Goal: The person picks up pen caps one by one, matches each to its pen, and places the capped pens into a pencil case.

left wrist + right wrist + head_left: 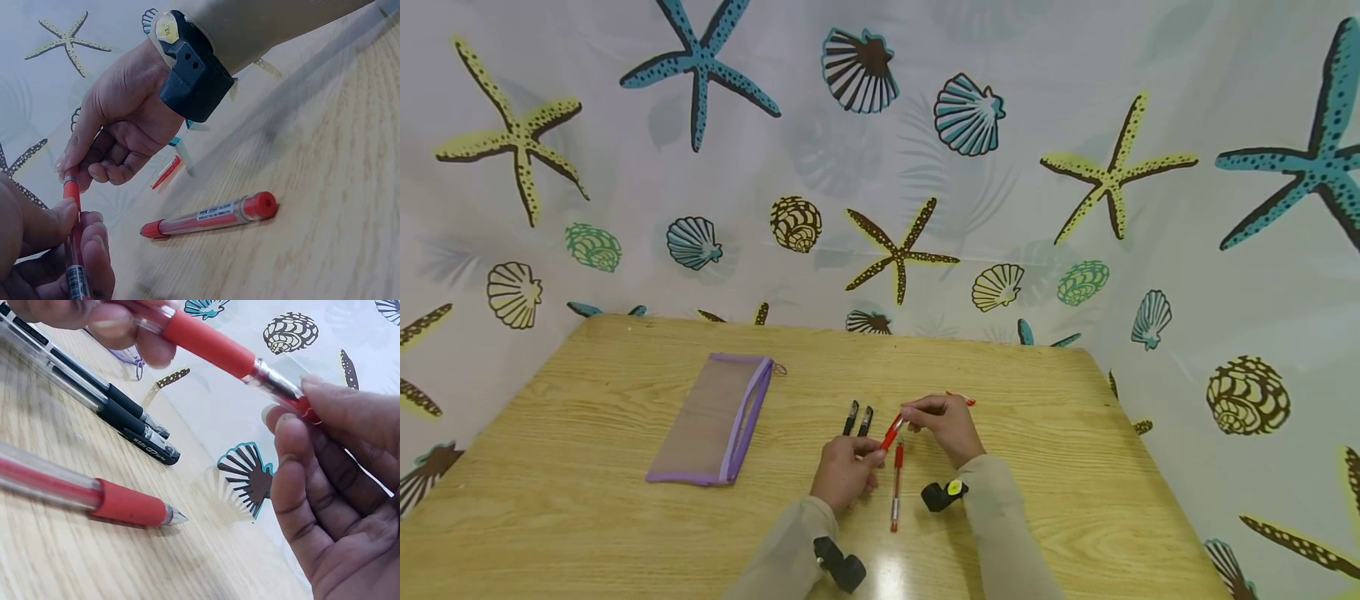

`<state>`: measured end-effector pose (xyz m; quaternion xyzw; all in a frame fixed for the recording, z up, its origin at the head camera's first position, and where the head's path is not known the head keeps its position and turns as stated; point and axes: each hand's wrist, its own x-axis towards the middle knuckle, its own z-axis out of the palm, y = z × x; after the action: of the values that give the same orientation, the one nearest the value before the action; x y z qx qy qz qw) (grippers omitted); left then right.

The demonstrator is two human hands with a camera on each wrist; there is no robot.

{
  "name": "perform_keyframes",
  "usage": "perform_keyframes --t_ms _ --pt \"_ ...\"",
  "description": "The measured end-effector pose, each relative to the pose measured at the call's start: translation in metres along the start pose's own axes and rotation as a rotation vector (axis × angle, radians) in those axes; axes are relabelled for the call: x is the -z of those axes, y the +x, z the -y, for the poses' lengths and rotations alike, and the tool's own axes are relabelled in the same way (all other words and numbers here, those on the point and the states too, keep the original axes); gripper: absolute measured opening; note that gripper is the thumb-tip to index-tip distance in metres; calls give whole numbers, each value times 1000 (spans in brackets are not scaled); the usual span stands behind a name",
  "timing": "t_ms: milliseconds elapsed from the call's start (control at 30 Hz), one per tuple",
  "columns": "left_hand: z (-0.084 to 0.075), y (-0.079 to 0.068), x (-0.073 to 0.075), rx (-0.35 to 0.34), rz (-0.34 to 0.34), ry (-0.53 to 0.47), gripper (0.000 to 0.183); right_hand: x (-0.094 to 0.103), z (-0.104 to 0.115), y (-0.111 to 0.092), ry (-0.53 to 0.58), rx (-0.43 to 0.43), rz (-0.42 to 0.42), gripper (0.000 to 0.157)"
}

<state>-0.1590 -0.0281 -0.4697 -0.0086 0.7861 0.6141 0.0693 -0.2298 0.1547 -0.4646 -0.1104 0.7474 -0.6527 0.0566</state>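
My left hand (844, 473) grips the barrel of a red pen (212, 345), which has a red rubber grip section. At the pen's writing end, my right hand (946, 425) pinches a clear cap (307, 407) with a red end between thumb and fingers. The metal tip shows through or beside the cap; how far it sits inside I cannot tell. Below the hands, a second red pen (897, 487) lies on the table with its tip bare. Two black pens (134, 428) lie side by side beyond my left hand, partly hidden by it in the head view.
A mesh zip pouch (700, 425) with purple edging lies flat to the left on the wooden table (587, 533). Behind my right hand, another red item (961, 398) shows partly. A curtain (880, 158) printed with starfish and shells surrounds the table's back and sides.
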Motion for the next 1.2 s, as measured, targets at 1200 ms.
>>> perform_keyframes --t_ms 1200 --pt "2 -4 -5 -27 -101 -115 13 -6 -9 -4 171 60 45 32"
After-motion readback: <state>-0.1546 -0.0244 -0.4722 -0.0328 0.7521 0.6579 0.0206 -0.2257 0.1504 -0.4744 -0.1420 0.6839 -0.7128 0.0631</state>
